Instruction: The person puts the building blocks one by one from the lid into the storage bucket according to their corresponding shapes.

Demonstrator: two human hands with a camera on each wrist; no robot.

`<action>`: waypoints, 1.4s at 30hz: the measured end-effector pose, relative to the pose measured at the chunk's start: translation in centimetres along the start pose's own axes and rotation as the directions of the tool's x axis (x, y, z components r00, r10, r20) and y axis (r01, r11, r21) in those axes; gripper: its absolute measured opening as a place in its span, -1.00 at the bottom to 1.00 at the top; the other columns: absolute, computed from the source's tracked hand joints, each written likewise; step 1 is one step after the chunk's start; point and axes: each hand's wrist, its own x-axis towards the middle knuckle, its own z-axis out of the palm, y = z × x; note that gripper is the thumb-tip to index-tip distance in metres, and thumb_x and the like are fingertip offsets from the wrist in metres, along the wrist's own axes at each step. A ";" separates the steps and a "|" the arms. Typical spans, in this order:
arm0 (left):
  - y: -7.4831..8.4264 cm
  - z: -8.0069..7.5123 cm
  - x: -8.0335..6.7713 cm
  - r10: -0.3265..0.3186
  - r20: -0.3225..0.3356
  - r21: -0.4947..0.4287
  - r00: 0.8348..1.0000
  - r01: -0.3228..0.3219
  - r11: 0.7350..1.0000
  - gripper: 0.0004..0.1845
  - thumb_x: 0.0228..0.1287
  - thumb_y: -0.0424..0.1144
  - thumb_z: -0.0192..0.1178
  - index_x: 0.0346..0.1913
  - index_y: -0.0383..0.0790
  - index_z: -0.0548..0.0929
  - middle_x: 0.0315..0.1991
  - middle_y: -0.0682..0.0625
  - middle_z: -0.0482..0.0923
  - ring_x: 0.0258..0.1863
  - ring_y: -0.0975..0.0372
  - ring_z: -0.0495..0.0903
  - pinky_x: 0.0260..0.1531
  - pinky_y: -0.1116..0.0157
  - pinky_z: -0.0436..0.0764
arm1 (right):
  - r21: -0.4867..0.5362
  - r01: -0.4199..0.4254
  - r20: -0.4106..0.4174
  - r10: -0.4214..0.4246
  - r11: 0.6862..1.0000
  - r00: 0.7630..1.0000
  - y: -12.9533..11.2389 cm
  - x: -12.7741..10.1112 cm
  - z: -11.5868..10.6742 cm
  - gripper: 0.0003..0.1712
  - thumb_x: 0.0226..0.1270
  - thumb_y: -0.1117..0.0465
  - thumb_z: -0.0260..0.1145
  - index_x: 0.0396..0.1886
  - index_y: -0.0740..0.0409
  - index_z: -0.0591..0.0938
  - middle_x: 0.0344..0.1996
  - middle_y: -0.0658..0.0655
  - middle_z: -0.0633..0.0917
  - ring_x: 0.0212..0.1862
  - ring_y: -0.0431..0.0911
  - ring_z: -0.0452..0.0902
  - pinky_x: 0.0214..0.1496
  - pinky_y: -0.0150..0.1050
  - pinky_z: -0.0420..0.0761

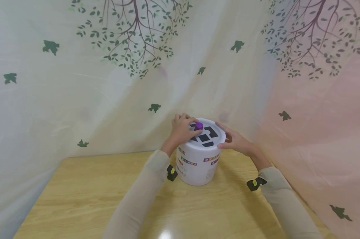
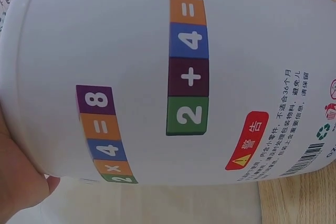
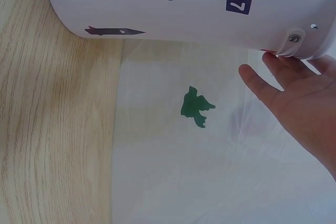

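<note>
A white lidded bucket (image 1: 198, 166), printed with coloured number sums, stands upright on the table. Its white lid (image 1: 222, 134) has several dark shaped cut-outs. My left hand (image 1: 183, 129) pinches a small purple block (image 1: 199, 125) between thumb and fingers, close over the left part of the lid. In the left wrist view, only part of the left hand (image 2: 18, 174) shows beside the bucket wall (image 2: 131, 40), and the block is hidden. Against the right side of the rim, my right hand (image 1: 235, 141) rests with spread fingers (image 3: 262, 85), near a riveted tab (image 3: 293, 39).
The light wooden table (image 1: 102, 186) meets a hanging cloth (image 1: 123, 126) printed with trees and green birds, close behind the bucket. Black straps with yellow marks sit at the left (image 1: 171, 173) and right cuffs.
</note>
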 end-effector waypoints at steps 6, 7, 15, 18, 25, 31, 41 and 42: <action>0.0 -0.3 -0.3 -0.016 0.020 -0.002 1.000 0.016 1.000 -0.48 0.29 0.16 0.34 0.24 0.05 0.65 0.19 -0.09 0.45 0.22 0.03 0.25 0.21 0.01 0.32 | -0.005 -0.002 0.002 0.002 1.000 1.000 -0.1 0.1 0.1 0.14 0.35 0.12 0.40 0.68 -0.03 -0.15 0.66 0.19 -0.02 0.56 0.32 0.14 0.41 0.30 0.34; 0.0 -0.3 -0.3 -0.012 0.019 -0.004 1.000 0.013 1.000 -0.48 0.29 0.15 0.34 0.23 0.04 0.66 0.20 -0.09 0.45 0.22 0.03 0.25 0.22 0.01 0.31 | -0.008 -0.005 0.002 0.005 1.000 1.000 -0.1 0.2 0.2 0.14 0.35 0.11 0.40 0.68 -0.03 -0.14 0.66 0.19 -0.02 0.56 0.32 0.13 0.41 0.31 0.34; -0.5 -0.2 -0.3 -0.004 -0.011 -0.015 1.000 0.004 1.000 -0.51 0.28 0.15 0.35 0.19 0.04 0.66 0.18 -0.11 0.47 0.19 0.01 0.27 0.22 -0.04 0.30 | -0.015 -0.012 0.000 0.012 1.000 1.000 0.1 0.6 0.3 0.14 0.35 0.11 0.40 0.68 0.01 -0.15 0.66 0.18 -0.02 0.57 0.30 0.12 0.43 0.30 0.32; -0.6 0.2 -0.4 -0.013 -0.030 -0.044 0.999 0.012 0.999 -0.55 0.30 0.16 0.32 0.15 0.04 0.68 0.17 -0.10 0.48 0.18 0.01 0.28 0.21 -0.04 0.29 | -0.016 -0.013 -0.001 0.013 1.000 1.000 0.5 0.4 0.3 0.14 0.36 0.12 0.40 0.68 0.01 -0.15 0.66 0.19 -0.02 0.57 0.30 0.11 0.45 0.31 0.29; -0.7 0.6 -0.9 -0.046 -0.087 -0.152 0.995 0.032 0.988 -0.64 0.36 0.10 0.27 0.07 0.01 0.71 0.19 -0.08 0.50 0.19 0.01 0.30 0.22 -0.04 0.29 | -0.021 -0.025 -0.009 0.024 0.999 1.000 1.0 -0.4 -0.2 0.14 0.35 0.12 0.39 0.68 0.01 -0.15 0.66 0.22 -0.07 0.57 0.37 0.07 0.39 0.32 0.37; -1.9 0.4 -1.5 -0.049 -0.164 -0.160 0.985 0.023 0.987 -0.66 0.36 0.07 0.26 0.07 0.01 0.71 0.17 -0.04 0.53 0.18 0.03 0.33 0.19 -0.03 0.32 | -0.024 -0.037 -0.005 0.037 0.999 0.999 1.0 -0.5 -1.0 0.14 0.36 0.10 0.39 0.68 0.01 -0.16 0.67 0.20 -0.09 0.59 0.36 -0.01 0.41 0.35 0.32; -4.4 -0.8 -4.4 0.034 -0.231 -0.090 0.972 -0.056 0.994 -0.63 0.32 0.03 0.29 0.10 -0.05 0.69 0.10 -0.07 0.58 0.14 0.01 0.39 0.25 -0.13 0.31 | -0.120 -0.122 -0.119 0.108 0.985 0.987 -0.5 -2.9 -1.0 0.17 0.31 -0.01 0.43 0.68 -0.24 -0.14 0.68 0.09 -0.13 0.63 0.36 -0.17 0.42 0.49 0.12; -4.8 -1.0 -4.8 0.039 -0.235 -0.083 0.971 -0.060 0.995 -0.63 0.31 0.02 0.30 0.10 -0.05 0.69 0.09 -0.08 0.58 0.14 0.01 0.40 0.24 -0.14 0.31 | -0.127 -0.130 -0.144 0.111 0.983 0.983 -0.9 -3.0 -0.7 0.18 0.29 -0.02 0.45 0.67 -0.25 -0.13 0.68 0.08 -0.12 0.63 0.35 -0.17 0.43 0.49 0.10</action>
